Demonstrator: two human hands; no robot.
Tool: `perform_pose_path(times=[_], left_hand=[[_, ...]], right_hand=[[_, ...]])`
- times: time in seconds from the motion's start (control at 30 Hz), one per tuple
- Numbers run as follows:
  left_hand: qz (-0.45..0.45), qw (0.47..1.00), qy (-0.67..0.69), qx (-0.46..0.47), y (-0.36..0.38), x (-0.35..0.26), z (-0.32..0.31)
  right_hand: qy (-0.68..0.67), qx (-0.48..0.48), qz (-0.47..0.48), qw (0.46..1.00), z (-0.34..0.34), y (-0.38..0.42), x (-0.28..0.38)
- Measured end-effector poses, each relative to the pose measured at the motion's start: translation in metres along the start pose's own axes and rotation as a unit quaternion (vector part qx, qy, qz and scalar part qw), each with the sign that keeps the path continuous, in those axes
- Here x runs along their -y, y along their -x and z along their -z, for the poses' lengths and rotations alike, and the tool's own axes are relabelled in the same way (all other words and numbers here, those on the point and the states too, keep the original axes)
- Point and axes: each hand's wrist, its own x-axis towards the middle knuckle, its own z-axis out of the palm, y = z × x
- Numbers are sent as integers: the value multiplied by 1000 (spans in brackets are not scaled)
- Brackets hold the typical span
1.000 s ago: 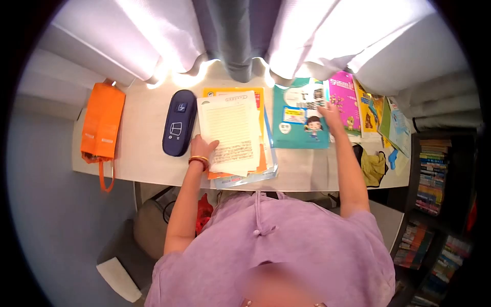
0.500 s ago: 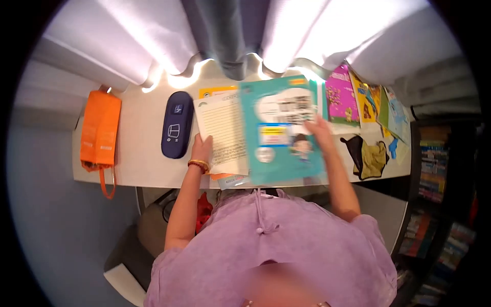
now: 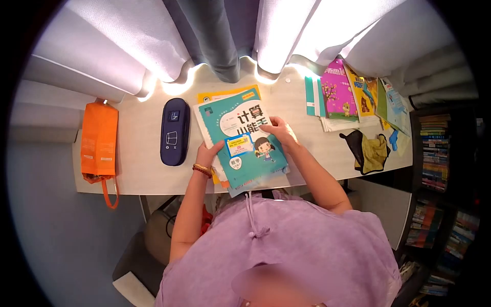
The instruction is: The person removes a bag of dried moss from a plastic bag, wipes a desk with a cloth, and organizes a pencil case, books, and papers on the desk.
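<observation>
A teal workbook (image 3: 250, 171) with a cartoon girl on its cover lies tilted over a lined sheet (image 3: 205, 125) and a yellow-covered book (image 3: 220, 95). At its left edge, my left hand (image 3: 208, 154) is closed, thumb on the cover and fingers out of sight beneath. My right hand (image 3: 280, 134) grips the opposite edge, its thumb resting on the cover near the large printed title. Most of the papers under the workbook are hidden.
A dark blue zip case (image 3: 175, 132) and an orange bag (image 3: 100, 140) stand to the left. At the right are several books, including a purple one (image 3: 338, 94), and a black-and-yellow cloth item (image 3: 369, 152). Curtains (image 3: 212, 38) hang along the back edge; a bookshelf (image 3: 434, 153) stands at right.
The teal workbook has moved left, from beside the lined sheet to on top of it. My right hand came left with it, and my left hand now holds its left edge.
</observation>
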Motion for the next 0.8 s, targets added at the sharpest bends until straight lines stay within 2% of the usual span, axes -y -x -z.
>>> perform_pose_path(times=[0.03, 0.1, 0.17, 0.2, 0.23, 0.3, 0.37, 0.4, 0.43, 0.47, 0.5, 0.57, 0.63, 0.67, 0.7, 0.77, 0.8], left_hand=[[1, 1000, 0, 2, 0, 2, 1], [-38, 999, -11, 32, 2, 6, -3], [-34, 998, 2, 49, 13, -5, -9], [-52, 996, -4, 69, 20, -13, -12], [-71, 993, -10, 89, 25, -24, -14], [-96, 989, -51, 104, 36, -48, -19], [-232, 965, -53, 108, 44, -63, -28], [-329, 928, -138, 104, 38, -64, -25], [-328, 928, -141, 103, 33, -62, -29], [-374, 916, -124, 71, 26, -58, -37], [-418, 901, -108, 36, 21, -62, -44], [-290, 956, -43, -2, -22, -23, -27], [-291, 954, -71, -24, -18, -33, -36], [-267, 963, -26, -38, -18, -37, -39], [-329, 941, -66, -49, -21, -37, -39], [-347, 936, -52, -33, -21, -33, -43], [-353, 927, -110, -61, -24, -38, -48]], right_hand=[[-85, 74, -61, 992, 5, 1, 5], [-73, 58, -67, 993, 13, 8, 8], [-187, 74, 26, 979, 12, 25, 15], [-199, 73, 26, 977, 10, 40, 34], [-201, 72, 25, 977, 12, 50, 51], [-75, 87, 120, 986, 18, 66, 77], [-63, 68, 143, 985, 21, 81, 79], [-37, 71, 240, 968, 22, 85, 75], [-11, 75, 333, 940, 22, 86, 72], [27, 99, 441, 892, 25, 71, 59], [30, 101, 411, 905, 23, 74, 61], [95, 80, 403, 907, 24, 57, 41], [61, 87, 389, 915, 24, 42, 34], [33, 88, 370, 924, 24, 38, 31], [63, 93, 370, 922, 26, 33, 34], [52, 115, 380, 916, 24, 25, 33], [49, 119, 377, 917, 20, 24, 31]])
